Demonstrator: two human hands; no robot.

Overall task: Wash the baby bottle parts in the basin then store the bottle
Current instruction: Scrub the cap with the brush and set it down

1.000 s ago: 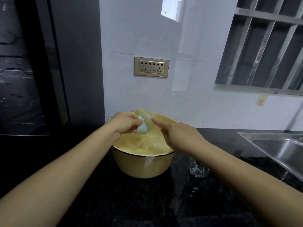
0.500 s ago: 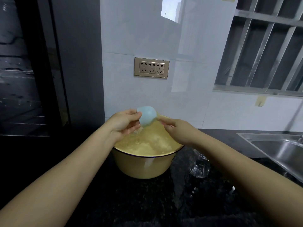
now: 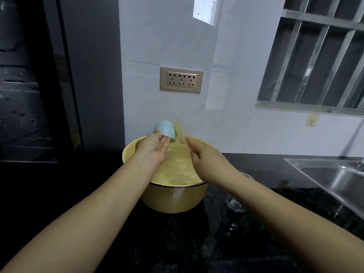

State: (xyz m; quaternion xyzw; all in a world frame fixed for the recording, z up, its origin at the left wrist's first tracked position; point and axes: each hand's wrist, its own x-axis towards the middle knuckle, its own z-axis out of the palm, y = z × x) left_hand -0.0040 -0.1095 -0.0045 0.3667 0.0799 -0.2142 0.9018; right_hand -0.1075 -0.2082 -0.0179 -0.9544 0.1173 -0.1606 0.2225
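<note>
Since the earlier frame, the blue cap [image 3: 165,129] has risen higher above the yellow basin [image 3: 173,201], pinched by the left hand [image 3: 155,149]. The right hand [image 3: 204,160] pinches a blurred pale part [image 3: 179,133] just beside it. This looks like the washing step; next both slippery parts probably need a firm hold.

Pale blue cap [image 3: 165,129], tilted, beside blurred yellowish part [image 3: 180,133], above yellow water-filled basin [image 3: 169,201].

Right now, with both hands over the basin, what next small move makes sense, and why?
Probably lower the blue cap into the water in the yellow basin to rinse it: the left hand pinches it above the water, while the right hand holds a blurred pale part beside it.
</note>
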